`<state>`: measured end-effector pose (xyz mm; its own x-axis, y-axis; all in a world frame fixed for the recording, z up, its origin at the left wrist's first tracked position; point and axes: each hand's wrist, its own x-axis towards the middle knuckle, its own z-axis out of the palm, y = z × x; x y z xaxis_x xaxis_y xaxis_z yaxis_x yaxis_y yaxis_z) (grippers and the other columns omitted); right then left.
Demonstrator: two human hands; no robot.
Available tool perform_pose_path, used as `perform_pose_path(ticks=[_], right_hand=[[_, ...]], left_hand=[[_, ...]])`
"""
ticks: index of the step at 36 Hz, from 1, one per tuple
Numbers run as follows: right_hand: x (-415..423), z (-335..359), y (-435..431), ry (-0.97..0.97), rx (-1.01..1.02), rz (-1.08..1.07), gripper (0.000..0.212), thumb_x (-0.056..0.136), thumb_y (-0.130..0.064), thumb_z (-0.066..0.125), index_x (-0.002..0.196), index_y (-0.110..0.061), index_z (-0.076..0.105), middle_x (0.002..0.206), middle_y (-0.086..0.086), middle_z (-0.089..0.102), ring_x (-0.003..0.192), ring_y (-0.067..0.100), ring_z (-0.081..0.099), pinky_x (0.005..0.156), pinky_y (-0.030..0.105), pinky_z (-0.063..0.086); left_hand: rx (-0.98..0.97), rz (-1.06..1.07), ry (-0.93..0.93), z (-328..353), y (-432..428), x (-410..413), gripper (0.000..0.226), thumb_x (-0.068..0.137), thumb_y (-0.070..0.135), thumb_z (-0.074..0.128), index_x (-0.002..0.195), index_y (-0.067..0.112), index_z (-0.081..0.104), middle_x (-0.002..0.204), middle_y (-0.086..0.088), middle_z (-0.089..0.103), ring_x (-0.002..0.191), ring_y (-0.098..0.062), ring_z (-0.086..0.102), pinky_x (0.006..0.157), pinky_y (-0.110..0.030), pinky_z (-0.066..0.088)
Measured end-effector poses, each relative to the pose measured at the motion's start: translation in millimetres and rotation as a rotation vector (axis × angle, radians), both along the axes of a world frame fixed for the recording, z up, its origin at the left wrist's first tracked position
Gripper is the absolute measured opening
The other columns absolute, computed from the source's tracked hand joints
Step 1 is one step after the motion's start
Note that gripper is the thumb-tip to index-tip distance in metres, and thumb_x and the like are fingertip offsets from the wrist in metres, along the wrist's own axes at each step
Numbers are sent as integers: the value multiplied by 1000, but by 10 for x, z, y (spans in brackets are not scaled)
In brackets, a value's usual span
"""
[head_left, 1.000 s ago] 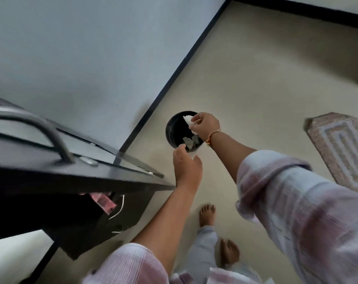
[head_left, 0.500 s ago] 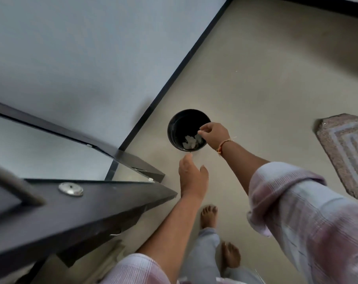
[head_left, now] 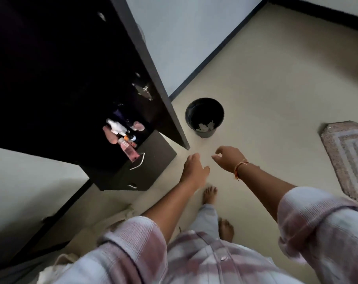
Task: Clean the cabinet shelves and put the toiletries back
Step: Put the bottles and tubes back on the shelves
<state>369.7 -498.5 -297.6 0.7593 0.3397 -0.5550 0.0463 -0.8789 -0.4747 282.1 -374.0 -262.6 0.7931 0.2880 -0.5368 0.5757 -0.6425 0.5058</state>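
Open floor (head_left: 276, 95) between cabinet (head_left: 157, 93) edge and mat (head_left: 348, 156), bin (head_left: 204, 117) near wall, toiletries (head_left: 122, 134) inside cabinet, left hand (head_left: 194, 171) and right hand (head_left: 229, 158) withdrawn from bin, fingers loose, empty.

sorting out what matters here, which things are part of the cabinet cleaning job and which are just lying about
Part of the job:
dark wooden cabinet
cluster of pink and white toiletries
round black waste bin holding crumpled white tissues
empty hands, left, right

Just lying about:
pinkish woven floor mat
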Motion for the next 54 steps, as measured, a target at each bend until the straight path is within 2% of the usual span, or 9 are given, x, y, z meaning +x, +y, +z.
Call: perform_pose_path(ticks=[9, 18, 24, 29, 33, 37, 41, 46, 54], right_hand=[[-789, 220, 668, -12, 49, 254, 38, 96, -40, 53, 123, -15, 63, 124, 7, 65, 115, 26, 59, 94, 33, 48], [-859, 564, 1806, -106, 235, 394, 25, 93, -27, 55, 114, -19, 66, 114, 6, 68, 106, 27, 62, 79, 24, 44], [-686, 642, 2537, -191, 265, 413, 22, 94, -21, 56, 110, -10, 66, 112, 12, 69, 106, 31, 63, 85, 29, 45], [-501, 637, 3124, -277, 229, 376, 24, 97, -20, 50, 112, -9, 65, 108, 9, 68, 101, 29, 64, 81, 27, 43], [-293, 622, 3479, -357, 170, 327, 22, 95, -26, 53, 104, -10, 64, 104, 13, 67, 93, 31, 67, 71, 26, 44], [-111, 688, 3704, -389, 142, 280, 23, 93, -21, 54, 110, -9, 64, 107, 12, 69, 98, 31, 65, 77, 31, 47], [69, 677, 3819, -417, 128, 220, 21, 90, -16, 54, 108, -12, 66, 105, 10, 70, 95, 29, 67, 73, 25, 45], [249, 688, 3898, -437, 133, 184, 30, 88, -16, 58, 117, -23, 63, 103, 8, 71, 90, 29, 69, 79, 38, 58], [476, 489, 4050, -515, 49, 430, 42, 93, -14, 57, 134, -23, 53, 122, 9, 61, 103, 28, 65, 81, 31, 53]], left_hand=[[21, 283, -9, 3, 588, -988, 50, 92, 30, 59, 136, 10, 44, 141, -11, 44, 127, -26, 47, 102, -34, 41], [144, 572, -160, -41, 1560, -1160, 40, 91, 26, 62, 124, 3, 59, 124, -17, 61, 117, -30, 58, 99, -37, 45], [177, 607, -280, 45, 2292, -968, 23, 91, 22, 58, 97, 1, 64, 100, -17, 68, 96, -32, 63, 65, -20, 32], [111, 582, -416, 78, 2880, -710, 21, 92, 25, 58, 103, 9, 64, 104, -10, 68, 99, -25, 65, 83, -35, 53], [55, 501, -430, 142, 3269, -471, 33, 91, 19, 62, 122, 7, 59, 121, -11, 62, 110, -22, 62, 91, -27, 49], [65, 371, -444, 170, 3523, -226, 39, 89, 14, 66, 126, 7, 56, 129, -13, 57, 114, -22, 60, 89, -18, 44], [89, 302, -423, 166, 3647, -17, 50, 89, 19, 67, 136, 14, 51, 132, -11, 53, 115, -22, 59, 90, -25, 49], [148, 231, -405, 124, 3691, 209, 56, 87, 18, 69, 138, 16, 49, 135, -10, 54, 129, -25, 48, 108, -36, 41], [264, 160, -349, 3, 3735, 425, 46, 87, 15, 68, 131, 17, 56, 129, -10, 57, 121, -25, 55, 107, -40, 40]])
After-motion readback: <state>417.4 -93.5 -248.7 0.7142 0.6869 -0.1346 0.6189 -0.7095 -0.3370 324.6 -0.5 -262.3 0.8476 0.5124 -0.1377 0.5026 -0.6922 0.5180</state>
